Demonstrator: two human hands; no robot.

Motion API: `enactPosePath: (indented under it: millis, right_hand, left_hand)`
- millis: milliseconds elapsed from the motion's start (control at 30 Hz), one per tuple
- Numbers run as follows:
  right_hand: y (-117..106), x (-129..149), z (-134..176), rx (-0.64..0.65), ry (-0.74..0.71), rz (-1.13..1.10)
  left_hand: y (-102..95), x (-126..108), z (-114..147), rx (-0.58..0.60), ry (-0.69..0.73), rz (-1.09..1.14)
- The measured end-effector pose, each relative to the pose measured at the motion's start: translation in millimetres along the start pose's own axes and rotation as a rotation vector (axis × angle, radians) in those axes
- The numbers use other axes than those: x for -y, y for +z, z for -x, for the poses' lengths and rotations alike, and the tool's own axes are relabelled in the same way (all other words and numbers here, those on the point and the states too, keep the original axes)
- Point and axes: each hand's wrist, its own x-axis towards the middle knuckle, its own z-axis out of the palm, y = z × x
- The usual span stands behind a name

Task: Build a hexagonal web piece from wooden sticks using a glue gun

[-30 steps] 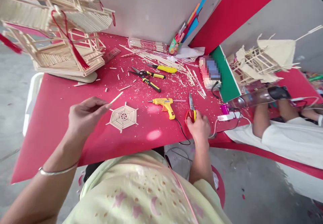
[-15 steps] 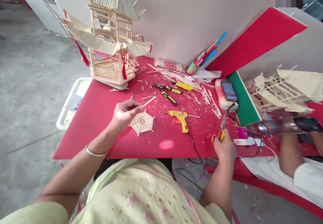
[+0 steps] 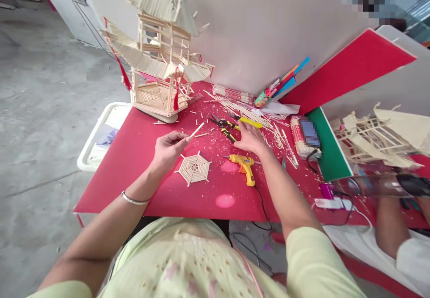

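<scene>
My left hand (image 3: 170, 149) is closed in a pinch on a thin wooden stick (image 3: 197, 129), which points up and to the right. Below it, a hexagonal web-like panel of sticks (image 3: 195, 168) lies flat on the red table (image 3: 151, 202). My right hand (image 3: 250, 138), fingers apart, is at the handles of black-and-yellow shears (image 3: 229, 134); whether it touches them I cannot tell. Just beyond is a yellow utility knife (image 3: 251, 122). A yellow glue gun (image 3: 247, 169) lies beside my right forearm. The scissors (image 3: 284, 163) show only a blade tip past that forearm.
A stick-built pagoda (image 3: 161, 99) with red tassels stands at the back left. Loose sticks (image 3: 235, 106) and crumbs litter the table. A pen cup (image 3: 261, 99), stick packs (image 3: 297, 132) and a power strip (image 3: 331, 203) lie to the right, near another person's arm (image 3: 389, 222).
My right hand has let go of the scissors at the right and moved left and forward to the shears. My left hand still pinches the stick. The view has shifted slightly.
</scene>
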Motion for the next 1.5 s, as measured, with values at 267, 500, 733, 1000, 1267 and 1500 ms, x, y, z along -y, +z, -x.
enactPosePath:
  millis: [267,500,733,1000,1267,1500]
  right_hand:
    - [2.9,-12.9,-48.0,0.133,-0.010,0.148]
    - [6.8,-10.5,-36.2,0.207,-0.034,0.183]
    - [0.8,8.1,-12.4,-0.112,0.041,0.266]
    - [-4.6,39.5,31.9,-0.173,-0.231,-0.046]
    - [-4.0,89.2,50.8,-0.107,-0.350,-0.114]
    - [-0.4,96.7,45.5,-0.111,-0.386,-0.166]
  left_hand:
    - [-7.0,-4.8,-2.0,-0.027,-0.083,0.130]
    - [-11.0,-3.7,-4.6,-0.068,-0.080,0.138]
    - [-10.3,3.4,-5.3,-0.066,-0.048,0.162]
    - [-7.7,-3.1,-2.2,-0.065,0.003,0.226]
    - [-6.5,0.8,-1.6,-0.031,0.059,0.217]
    - [-4.6,-2.9,1.9,-0.024,0.100,0.152]
